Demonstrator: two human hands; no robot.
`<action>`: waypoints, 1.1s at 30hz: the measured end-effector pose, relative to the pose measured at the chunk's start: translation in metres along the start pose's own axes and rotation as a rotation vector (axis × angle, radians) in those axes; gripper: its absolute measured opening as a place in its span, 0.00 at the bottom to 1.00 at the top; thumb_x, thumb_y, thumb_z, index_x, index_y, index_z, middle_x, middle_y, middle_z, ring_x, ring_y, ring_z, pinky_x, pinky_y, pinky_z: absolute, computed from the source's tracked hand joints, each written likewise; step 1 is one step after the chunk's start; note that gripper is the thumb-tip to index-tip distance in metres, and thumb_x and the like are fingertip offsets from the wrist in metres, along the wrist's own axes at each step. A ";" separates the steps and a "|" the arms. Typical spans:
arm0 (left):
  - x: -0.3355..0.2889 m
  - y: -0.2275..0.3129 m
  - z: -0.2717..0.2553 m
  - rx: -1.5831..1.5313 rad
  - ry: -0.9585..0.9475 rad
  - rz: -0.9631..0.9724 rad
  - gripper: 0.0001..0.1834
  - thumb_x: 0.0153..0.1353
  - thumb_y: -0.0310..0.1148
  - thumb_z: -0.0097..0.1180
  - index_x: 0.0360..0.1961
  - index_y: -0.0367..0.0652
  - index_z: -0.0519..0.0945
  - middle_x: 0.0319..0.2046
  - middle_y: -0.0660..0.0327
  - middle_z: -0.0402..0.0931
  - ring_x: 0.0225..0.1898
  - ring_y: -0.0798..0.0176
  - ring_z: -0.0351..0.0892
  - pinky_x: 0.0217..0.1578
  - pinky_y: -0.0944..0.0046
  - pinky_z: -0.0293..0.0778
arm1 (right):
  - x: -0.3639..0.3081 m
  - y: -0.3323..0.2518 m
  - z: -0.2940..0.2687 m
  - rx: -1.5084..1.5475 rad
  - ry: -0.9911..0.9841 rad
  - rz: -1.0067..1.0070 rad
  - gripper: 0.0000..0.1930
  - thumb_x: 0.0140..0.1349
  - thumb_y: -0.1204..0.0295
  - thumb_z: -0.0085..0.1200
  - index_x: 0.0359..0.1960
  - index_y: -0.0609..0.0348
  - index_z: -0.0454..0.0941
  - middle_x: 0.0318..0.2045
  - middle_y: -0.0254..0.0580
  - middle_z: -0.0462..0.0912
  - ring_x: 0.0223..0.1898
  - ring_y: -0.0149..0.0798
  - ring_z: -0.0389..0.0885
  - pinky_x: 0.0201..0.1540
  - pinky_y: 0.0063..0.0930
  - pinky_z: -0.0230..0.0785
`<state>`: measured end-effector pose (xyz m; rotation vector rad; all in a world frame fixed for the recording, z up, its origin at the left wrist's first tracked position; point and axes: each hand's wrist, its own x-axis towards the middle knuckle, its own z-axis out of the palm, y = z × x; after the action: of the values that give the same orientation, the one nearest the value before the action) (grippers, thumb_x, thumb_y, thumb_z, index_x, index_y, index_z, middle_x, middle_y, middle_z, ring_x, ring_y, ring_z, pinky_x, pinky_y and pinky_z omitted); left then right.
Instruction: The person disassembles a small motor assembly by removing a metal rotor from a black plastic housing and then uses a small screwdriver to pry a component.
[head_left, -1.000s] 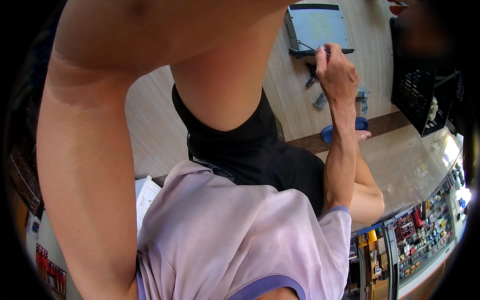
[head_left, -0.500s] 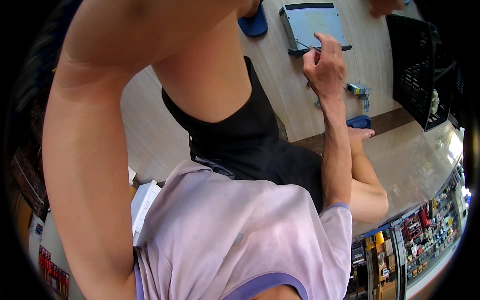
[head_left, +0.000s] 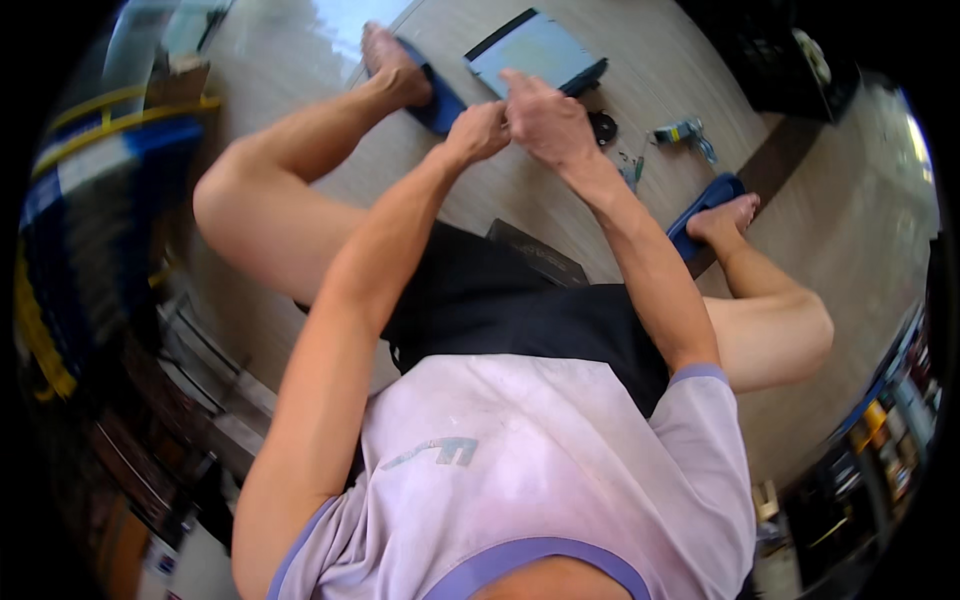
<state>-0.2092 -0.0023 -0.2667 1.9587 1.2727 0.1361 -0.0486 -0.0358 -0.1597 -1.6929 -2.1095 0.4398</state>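
My left hand (head_left: 478, 131) and my right hand (head_left: 548, 122) meet in front of me over the floor, fingertips close together. The fingers of both are curled closed, and whatever lies between them is too small or hidden to make out. Just beyond the right hand, a flat silver box-shaped device (head_left: 535, 50) with black edges lies on the floor, partly covered by that hand. Beside the right wrist is a round black part (head_left: 602, 127).
Small loose parts (head_left: 632, 168) and a grey device with a yellow label (head_left: 680, 131) lie to the right. My feet in blue slippers (head_left: 708, 210) flank the work. A dark box (head_left: 538, 252) sits between my legs; a black crate (head_left: 770, 60) stands far right.
My left arm has swung down from across the view, bringing its hand to my right hand. The right hand has moved left, off the device's near edge; its red-handled tool no longer shows.
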 end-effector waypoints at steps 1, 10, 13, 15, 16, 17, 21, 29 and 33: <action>0.003 -0.002 0.012 -0.061 0.028 0.006 0.17 0.61 0.40 0.56 0.39 0.36 0.84 0.38 0.39 0.84 0.45 0.31 0.82 0.47 0.38 0.76 | -0.003 0.000 -0.002 -0.001 -0.030 0.008 0.18 0.66 0.70 0.54 0.58 0.54 0.75 0.40 0.52 0.85 0.37 0.54 0.89 0.38 0.42 0.85; 0.003 -0.007 0.004 0.014 0.165 0.003 0.21 0.65 0.45 0.59 0.50 0.40 0.81 0.43 0.42 0.84 0.50 0.35 0.82 0.50 0.43 0.76 | -0.013 0.001 -0.010 0.123 -0.054 0.056 0.13 0.68 0.67 0.53 0.48 0.64 0.75 0.43 0.57 0.82 0.40 0.60 0.89 0.40 0.49 0.85; 0.012 -0.001 0.013 0.123 0.131 0.105 0.23 0.69 0.49 0.56 0.57 0.46 0.78 0.48 0.45 0.83 0.54 0.42 0.81 0.52 0.49 0.77 | -0.017 0.000 -0.010 0.203 0.012 0.036 0.13 0.67 0.69 0.54 0.50 0.61 0.76 0.43 0.55 0.82 0.41 0.59 0.89 0.41 0.48 0.85; 0.021 0.001 0.021 1.224 0.067 0.243 0.18 0.71 0.43 0.54 0.49 0.39 0.84 0.53 0.55 0.84 0.56 0.52 0.81 0.48 0.52 0.79 | -0.022 -0.002 -0.008 0.173 0.104 -0.019 0.13 0.66 0.70 0.54 0.51 0.60 0.77 0.43 0.55 0.82 0.41 0.59 0.89 0.41 0.48 0.85; 0.023 -0.001 0.024 0.935 0.043 0.178 0.19 0.69 0.45 0.56 0.50 0.41 0.82 0.50 0.51 0.84 0.54 0.47 0.82 0.48 0.49 0.79 | -0.024 -0.003 -0.007 0.156 0.113 -0.033 0.14 0.66 0.70 0.54 0.51 0.59 0.77 0.43 0.55 0.82 0.41 0.58 0.89 0.41 0.48 0.85; 0.025 -0.005 0.025 0.646 0.023 0.109 0.21 0.67 0.47 0.57 0.52 0.42 0.80 0.47 0.47 0.84 0.51 0.43 0.83 0.48 0.46 0.79 | -0.027 -0.003 -0.005 0.132 0.071 0.003 0.15 0.65 0.72 0.55 0.53 0.59 0.77 0.43 0.54 0.83 0.42 0.57 0.89 0.42 0.48 0.85; 0.027 -0.028 0.028 0.397 0.027 0.098 0.23 0.65 0.49 0.58 0.52 0.44 0.77 0.45 0.44 0.84 0.47 0.40 0.85 0.48 0.45 0.80 | -0.029 -0.001 0.000 0.115 0.031 0.035 0.19 0.63 0.72 0.59 0.56 0.59 0.77 0.42 0.51 0.82 0.37 0.54 0.89 0.35 0.44 0.86; 0.039 -0.051 0.039 0.351 0.097 -0.002 0.20 0.67 0.49 0.56 0.46 0.43 0.80 0.40 0.44 0.84 0.46 0.40 0.86 0.46 0.46 0.80 | -0.029 -0.002 0.006 0.109 0.139 -0.036 0.19 0.63 0.72 0.59 0.56 0.58 0.77 0.40 0.49 0.82 0.32 0.53 0.89 0.31 0.42 0.85; 0.034 -0.038 0.032 0.332 0.094 -0.030 0.21 0.68 0.50 0.55 0.45 0.43 0.81 0.39 0.44 0.84 0.46 0.41 0.86 0.46 0.45 0.80 | -0.030 -0.006 0.003 0.161 0.114 -0.020 0.13 0.65 0.72 0.58 0.50 0.60 0.75 0.39 0.51 0.82 0.34 0.55 0.89 0.32 0.44 0.84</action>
<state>-0.2050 0.0157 -0.3241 2.2335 1.4598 0.0000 -0.0498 -0.0666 -0.1632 -1.5675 -1.9532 0.4813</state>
